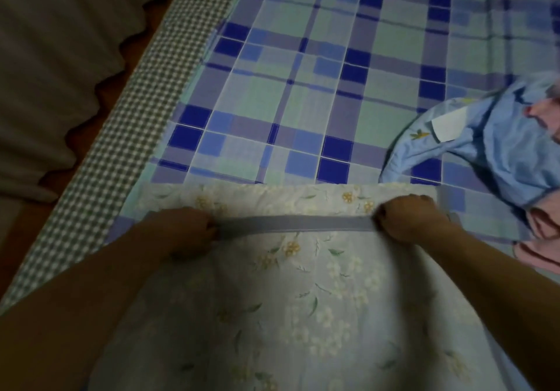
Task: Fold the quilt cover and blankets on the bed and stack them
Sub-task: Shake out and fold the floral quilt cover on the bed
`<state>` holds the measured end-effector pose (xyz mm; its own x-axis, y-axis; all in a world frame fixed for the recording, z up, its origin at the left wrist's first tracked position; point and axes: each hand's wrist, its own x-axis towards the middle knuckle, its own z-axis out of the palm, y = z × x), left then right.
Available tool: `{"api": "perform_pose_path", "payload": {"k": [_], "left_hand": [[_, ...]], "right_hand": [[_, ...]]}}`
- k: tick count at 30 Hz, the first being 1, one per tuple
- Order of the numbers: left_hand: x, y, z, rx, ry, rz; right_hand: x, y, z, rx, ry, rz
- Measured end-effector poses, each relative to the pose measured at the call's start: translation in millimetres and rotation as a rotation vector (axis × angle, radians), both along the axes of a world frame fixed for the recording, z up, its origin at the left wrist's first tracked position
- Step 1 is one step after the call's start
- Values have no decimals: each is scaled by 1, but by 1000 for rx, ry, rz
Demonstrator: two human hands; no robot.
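Floral quilt cover (303,284), pale blue with cream and yellow flowers, lies at the near edge of the bed, spreading from the person's body outward. A plain blue-grey band (295,224) runs across it between the two hands, pulled fairly straight. Beyond the band another layer of the same floral cloth lies flat on the bed, its far edge straight.

Left hand (188,227): grip clenched on the band's left end, fingers curled round the cloth. Right hand (409,221): grip likewise clenched on the band's right end, knuckles up. Both forearms reach in from the lower corners.

Under the cover, a plaid bedsheet (303,72) in blue, navy and pale green covers the bed. Along its left side a green-and-white gingham strip (136,102) runs the length of the bed edge.

Right of the cover, well apart from the hands, a crumpled light-blue blanket (485,148) with a white label and a small embroidered motif lies on the sheet; pink cloth (539,239) shows at its side, partly tucked under it.

Far left, beside the bed, grey fabric with a scalloped hem (60,57) hangs over a brown floor.
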<state>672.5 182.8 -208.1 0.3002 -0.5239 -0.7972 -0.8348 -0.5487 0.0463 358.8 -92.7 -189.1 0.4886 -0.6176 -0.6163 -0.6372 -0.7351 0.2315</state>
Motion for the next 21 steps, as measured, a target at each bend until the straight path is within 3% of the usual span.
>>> {"api": "perform_pose_path", "payload": {"k": [2,5,6,7,9,11,13,15,18,19,21], "left_hand": [[-11,-4,-2,-134,-93,-27],[-36,-12,-6,-724,-160,-205],[-46,-17,-10,-834,-121,-275],[-51,-23,-18,-829,-67,-317],[-57,-36,-33,-576,-13,-277],[-54,-42,-45,-338,-78,-283],[-52,-43,-49,-288,-131,-279],[-55,-42,-49,-400,-186,-241],[-58,-35,-53,-600,-215,-310],[-59,-32,-56,-598,-180,-336],[-60,-26,-58,-541,-140,-299]], "right_hand": [[14,15,-9,-52,-114,54],[26,38,-19,-91,-647,163],[32,44,-21,-11,-703,218],[37,45,-27,93,-659,263],[45,43,-44,227,-435,255],[46,35,-59,234,-261,169],[52,32,-64,156,-218,113],[61,41,-58,54,-388,95],[60,54,-61,-9,-721,274],[56,52,-66,-12,-718,281],[54,40,-75,-80,-656,72]]}}
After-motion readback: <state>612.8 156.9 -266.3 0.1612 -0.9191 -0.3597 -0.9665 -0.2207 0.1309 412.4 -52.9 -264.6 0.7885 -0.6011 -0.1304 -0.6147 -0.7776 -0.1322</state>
